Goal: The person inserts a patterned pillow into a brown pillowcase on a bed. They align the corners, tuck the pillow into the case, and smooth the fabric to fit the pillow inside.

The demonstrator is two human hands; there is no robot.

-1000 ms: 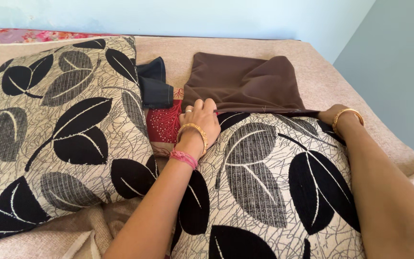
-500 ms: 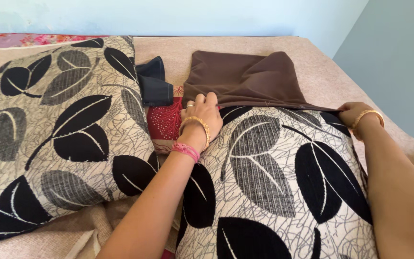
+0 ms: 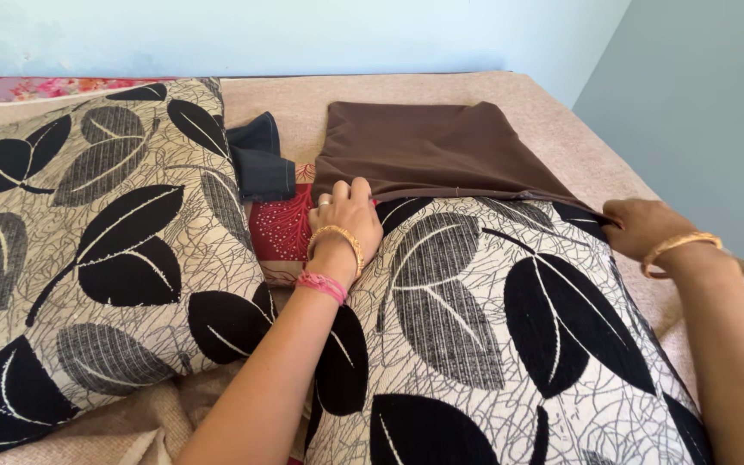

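The left hand (image 3: 348, 220) pinches the near edge of the brown pillow cover (image 3: 430, 151) at the top left corner of the leaf-patterned pillow (image 3: 484, 319), and the right hand (image 3: 639, 226) pinches that edge at the top right corner. The cover lies flat on the beige bed (image 3: 553, 112) beyond the pillow, its open edge just over the pillow's far end. A second leaf-patterned pillow (image 3: 96, 241) lies to the left.

Both hands grip the open edge of a brown pillow cover (image 3: 441, 151) over a leaf-print pillow (image 3: 510, 327): the left hand (image 3: 348, 215) at ten o'clock, the right hand (image 3: 639, 226) at two. A second leaf-print pillow (image 3: 96, 232) lies at nine o'clock.
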